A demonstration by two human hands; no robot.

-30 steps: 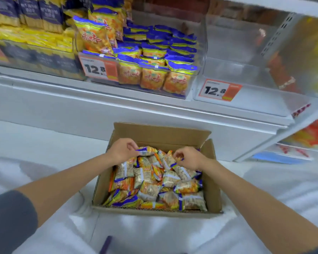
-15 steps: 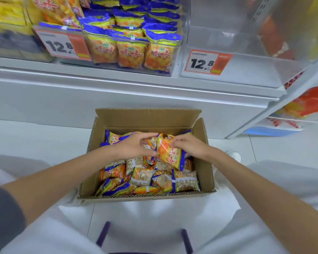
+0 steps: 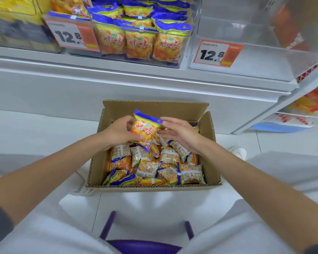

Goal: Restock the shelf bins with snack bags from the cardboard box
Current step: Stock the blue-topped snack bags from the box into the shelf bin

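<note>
An open cardboard box (image 3: pixel 208 162) sits on the white floor below the shelf, filled with several orange and blue snack bags (image 3: pixel 165 169). Above its far half, one orange snack bag (image 3: pixel 144 128) with a blue top stands upright between my hands. My left hand (image 3: pixel 117 132) grips its left side with thumb and fingers. My right hand (image 3: pixel 180 132) touches its right edge with fingers spread and nearly straight. On the shelf, a clear bin (image 3: pixel 184 50) holds rows of the same bags. To its right a clear bin (image 3: pixel 255 57) holds no bags.
Orange price tags reading 12.8 hang on the stocked bin (image 3: pixel 73 36) and the bare bin (image 3: pixel 218 54). Yellow packs (image 3: pixel 13 8) fill the bin at far left. A purple stool frame (image 3: pixel 145 242) is under me. A white shoe (image 3: pixel 240 152) shows right of the box.
Both hands lifted one snack bag out of the pile and turned it upright above the box. The camera view tilted down and moved closer to the shelf.
</note>
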